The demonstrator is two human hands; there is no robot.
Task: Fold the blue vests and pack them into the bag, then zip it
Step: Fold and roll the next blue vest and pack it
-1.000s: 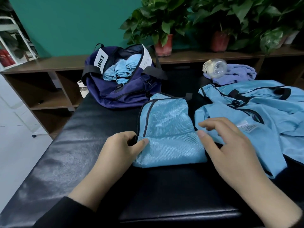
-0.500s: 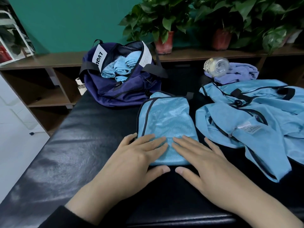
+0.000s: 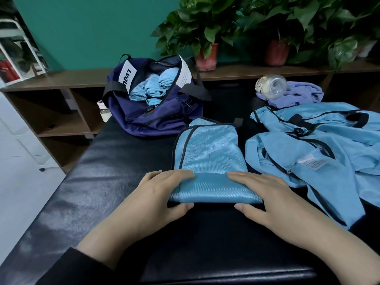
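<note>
My left hand (image 3: pixel 156 194) and right hand (image 3: pixel 267 198) lie flat, fingers straight, pressing the rolled near edge of the vest (image 3: pixel 209 157). Its long axis runs away from me between them, so I judge the roll goes forward. The mesh lies smooth, dark-trimmed. Beyond, nearer my left, the bag (image 3: pixel 152 118) gapes, rolled vests inside.

Black padded bench (image 3: pixel 86 194) carrying vests, a bag and a bottle.
The folded blue vest (image 3: pixel 207 155) lies mid-bench; behind it to the left sits the open navy bag (image 3: pixel 156 118), to its right a heap of unfolded blue vests (image 3: pixel 320 145), and beyond those a lilac cloth (image 3: pixel 304 95) with a clear bottle (image 3: pixel 271 86).
</note>
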